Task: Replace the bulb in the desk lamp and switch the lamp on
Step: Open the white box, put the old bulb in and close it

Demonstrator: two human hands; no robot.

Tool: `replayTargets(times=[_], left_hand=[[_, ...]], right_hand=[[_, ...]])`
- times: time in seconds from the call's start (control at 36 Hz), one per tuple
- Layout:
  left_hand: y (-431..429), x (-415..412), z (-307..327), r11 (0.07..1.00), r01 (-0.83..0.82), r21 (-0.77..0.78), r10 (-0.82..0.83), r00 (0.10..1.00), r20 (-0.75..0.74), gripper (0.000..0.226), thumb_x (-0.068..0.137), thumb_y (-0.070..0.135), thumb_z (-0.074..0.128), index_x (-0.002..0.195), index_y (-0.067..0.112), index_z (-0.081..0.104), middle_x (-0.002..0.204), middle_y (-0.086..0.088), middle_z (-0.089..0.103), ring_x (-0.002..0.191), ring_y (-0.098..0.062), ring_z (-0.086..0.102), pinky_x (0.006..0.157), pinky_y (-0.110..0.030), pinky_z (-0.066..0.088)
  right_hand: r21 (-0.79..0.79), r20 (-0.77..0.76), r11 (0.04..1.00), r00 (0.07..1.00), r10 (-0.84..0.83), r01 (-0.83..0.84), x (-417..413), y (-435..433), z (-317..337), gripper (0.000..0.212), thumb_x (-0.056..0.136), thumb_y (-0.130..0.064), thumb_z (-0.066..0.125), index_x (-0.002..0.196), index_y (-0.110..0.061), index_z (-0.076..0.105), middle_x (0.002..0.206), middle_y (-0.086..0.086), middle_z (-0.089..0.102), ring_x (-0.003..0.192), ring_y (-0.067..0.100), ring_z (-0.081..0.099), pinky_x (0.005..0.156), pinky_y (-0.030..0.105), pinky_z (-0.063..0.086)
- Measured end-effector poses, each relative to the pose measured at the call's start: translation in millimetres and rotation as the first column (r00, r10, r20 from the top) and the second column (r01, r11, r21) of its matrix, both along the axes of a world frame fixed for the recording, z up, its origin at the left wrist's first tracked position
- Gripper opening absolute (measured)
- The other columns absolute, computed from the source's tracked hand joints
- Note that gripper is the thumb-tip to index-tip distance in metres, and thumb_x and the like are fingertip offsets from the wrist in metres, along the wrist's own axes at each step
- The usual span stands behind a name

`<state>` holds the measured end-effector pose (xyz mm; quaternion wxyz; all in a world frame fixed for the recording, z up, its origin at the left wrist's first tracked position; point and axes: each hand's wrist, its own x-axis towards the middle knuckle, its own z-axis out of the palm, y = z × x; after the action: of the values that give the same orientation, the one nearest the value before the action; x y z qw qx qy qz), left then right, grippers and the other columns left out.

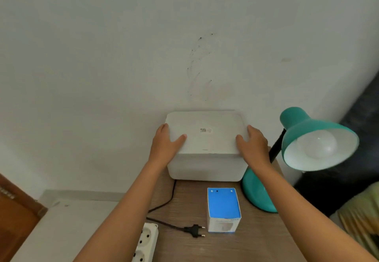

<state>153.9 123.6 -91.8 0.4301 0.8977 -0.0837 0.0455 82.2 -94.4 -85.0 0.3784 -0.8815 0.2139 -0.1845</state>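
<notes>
A teal desk lamp [303, 130] stands at the right of the wooden table [184, 247], its shade tilted toward me with a white bulb [316, 144] screwed inside. Its black plug [194, 230] lies unplugged on the table beside a white power strip [145, 241]. A blue and white bulb box [223, 210] stands upright near the lamp's base [256, 196]. My left hand [166, 142] grips the left edge of a white lidded box [205, 145] against the wall. My right hand [253, 142] grips its right edge.
A white wall rises right behind the table. A brown wooden panel [14, 216] and a pale floor lie at the lower left. A dark mattress or cushion [352, 138] and a yellow-green cloth [361, 216] sit at the right.
</notes>
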Motion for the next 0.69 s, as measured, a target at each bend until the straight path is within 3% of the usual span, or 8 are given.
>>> replayTargets(times=[0.06, 0.19, 0.39, 0.58, 0.69], left_hand=[[-0.4, 2.3, -1.2, 1.000, -0.011, -0.024, 0.011, 1.000, 0.015, 0.045, 0.085, 0.040, 0.063, 0.116, 0.009, 0.052, 0.119, -0.002, 0.053, 0.106, -0.016, 0.050, 0.085, -0.025, 0.038], [-1.9, 7.5, -0.4, 0.999, -0.016, -0.040, 0.016, 1.000, 0.020, 0.047, 0.086, 0.037, 0.063, 0.121, 0.008, 0.051, 0.126, -0.002, 0.051, 0.105, -0.011, 0.044, 0.086, -0.023, 0.033], [-6.2, 7.9, -1.0, 0.998, -0.036, -0.048, 0.036, 0.999, 0.009, 0.061, 0.088, 0.034, 0.062, 0.135, 0.005, 0.040, 0.141, -0.007, 0.041, 0.127, -0.021, 0.040, 0.089, -0.020, 0.027], [-6.3, 8.3, -2.5, 0.998, -0.035, -0.042, 0.034, 0.999, -0.013, 0.064, 0.088, 0.036, 0.061, 0.139, 0.005, 0.036, 0.146, -0.008, 0.035, 0.130, -0.020, 0.037, 0.089, -0.019, 0.025], [-6.1, 7.4, 2.6, 1.000, -0.012, -0.008, 0.012, 0.999, -0.049, 0.067, 0.089, 0.038, 0.058, 0.142, 0.006, 0.031, 0.146, -0.008, 0.032, 0.131, -0.021, 0.036, 0.089, -0.020, 0.025]], right_hand=[[-0.002, 0.000, 1.000, 1.000, -0.011, 0.011, 1.6, 0.8, -1.2, 0.037, 0.092, -0.020, 0.047, 0.125, -0.003, 0.048, 0.133, 0.014, 0.049, 0.120, 0.029, 0.046, 0.077, 0.022, 0.023], [0.019, 0.019, 0.999, 0.999, -0.050, 0.050, 8.5, 0.8, -5.0, 0.035, 0.090, -0.022, 0.048, 0.120, -0.003, 0.051, 0.131, 0.013, 0.051, 0.117, 0.028, 0.047, 0.076, 0.022, 0.022], [0.016, 0.034, 0.999, 0.998, -0.051, 0.051, 9.3, -0.1, -9.0, 0.023, 0.089, -0.021, 0.049, 0.102, -0.002, 0.055, 0.117, 0.015, 0.056, 0.090, 0.019, 0.042, 0.065, 0.023, 0.022], [-0.005, -0.011, 0.999, 0.999, -0.041, 0.041, 9.5, 0.0, -7.6, 0.025, 0.091, -0.022, 0.047, 0.105, -0.003, 0.053, 0.123, 0.014, 0.052, 0.103, 0.026, 0.047, 0.065, 0.022, 0.018], [-0.009, -0.037, 1.000, 0.999, -0.020, 0.020, 9.8, -1.3, -6.7, 0.022, 0.091, -0.022, 0.046, 0.102, -0.004, 0.052, 0.121, 0.017, 0.053, 0.108, 0.029, 0.049, 0.076, 0.024, 0.027]])
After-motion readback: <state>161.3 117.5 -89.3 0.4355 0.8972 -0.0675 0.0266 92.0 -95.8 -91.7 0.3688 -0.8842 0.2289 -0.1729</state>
